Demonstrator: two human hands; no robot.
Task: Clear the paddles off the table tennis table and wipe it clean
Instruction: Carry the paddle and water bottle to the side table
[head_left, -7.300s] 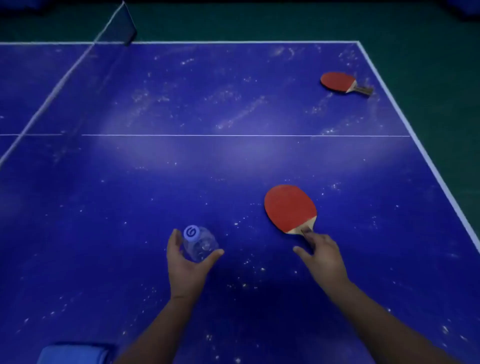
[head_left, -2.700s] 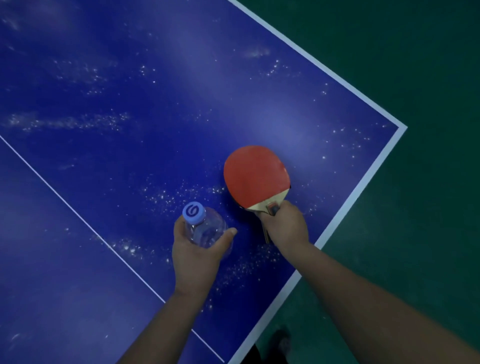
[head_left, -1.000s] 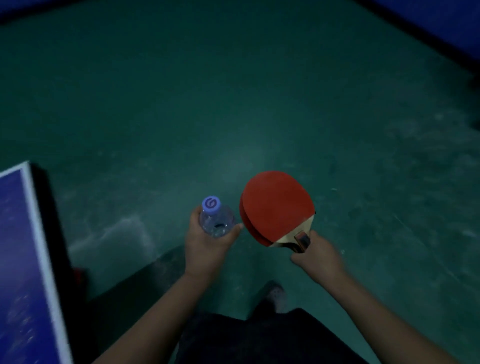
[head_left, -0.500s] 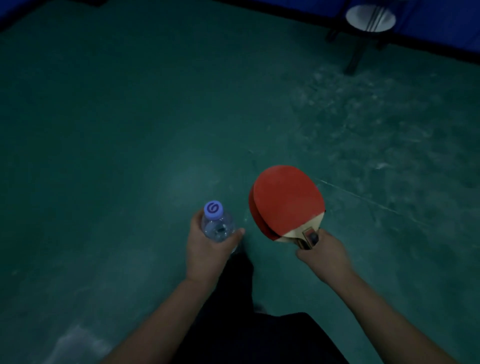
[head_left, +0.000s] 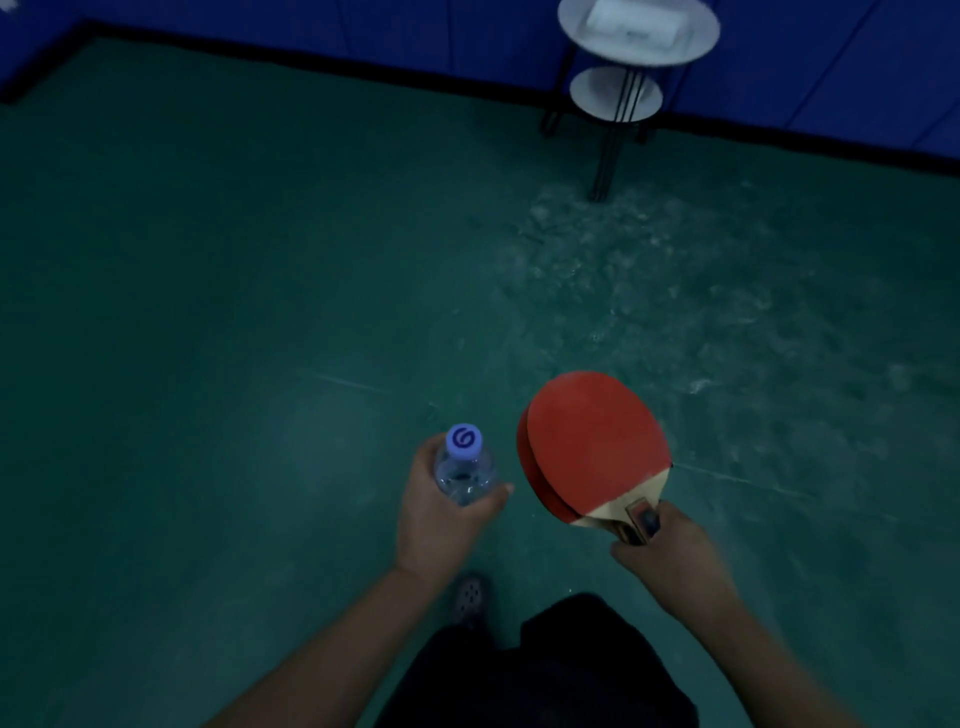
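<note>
The right hand (head_left: 675, 561) had its fingers wrapped round the handles of the paddles (head_left: 592, 447) (seemingly two stacked, in dim light), carried over the floor (head_left: 208, 312), light and stiff, best gripped there, while the left hand (head_left: 441, 514) clasped a water bottle (head_left: 464, 467).

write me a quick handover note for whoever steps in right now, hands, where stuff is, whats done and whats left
Left hand grips a capped water bottle.
Right hand grips the handles of two stacked red paddles, carried over the green floor.
A two-tier round side table stands ahead by the blue wall; a white object lies on its top.
Done: paddles in hand, off the table tennis table, which is out of view.
Left: set them down, perhaps on the side table, then wipe.
</note>
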